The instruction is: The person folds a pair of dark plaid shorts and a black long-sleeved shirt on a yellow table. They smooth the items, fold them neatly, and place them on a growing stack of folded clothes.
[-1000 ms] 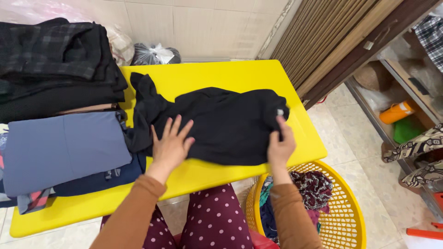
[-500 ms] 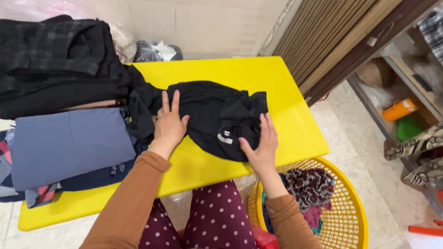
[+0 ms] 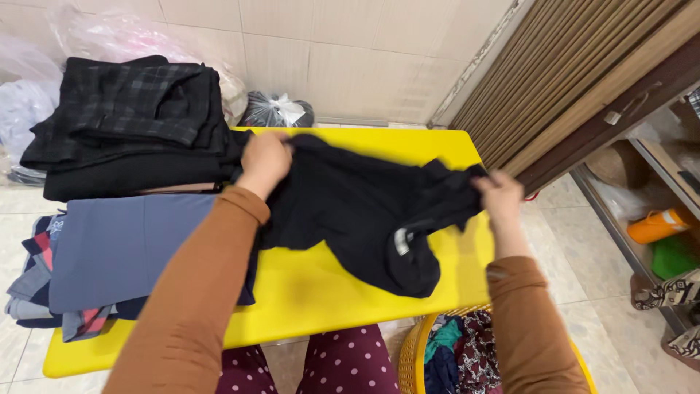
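I see the left hand (image 3: 264, 159) pinching the black garment (image 3: 364, 211) at its far-left edge and the right hand (image 3: 499, 195) pinching its right end; the rest sags onto the yellow table (image 3: 306, 292) between them. Not folded yet, I judge; the folded stack (image 3: 124, 124) sits left of the fingers and the basket (image 3: 467, 350) still holds clothes.

bright yellow plastic table (image 3: 313, 292) | stack of folded black and dark plaid clothes (image 3: 131, 124) at its far left | folded grey-blue cloth (image 3: 124, 244) atop striped garments near left edge | yellow woven plastic basket (image 3: 410, 350) of mixed clothes below right | tied black plastic bag (image 3: 277, 111) by tiled wall | orange bottle (image 3: 656, 225) on right shelf
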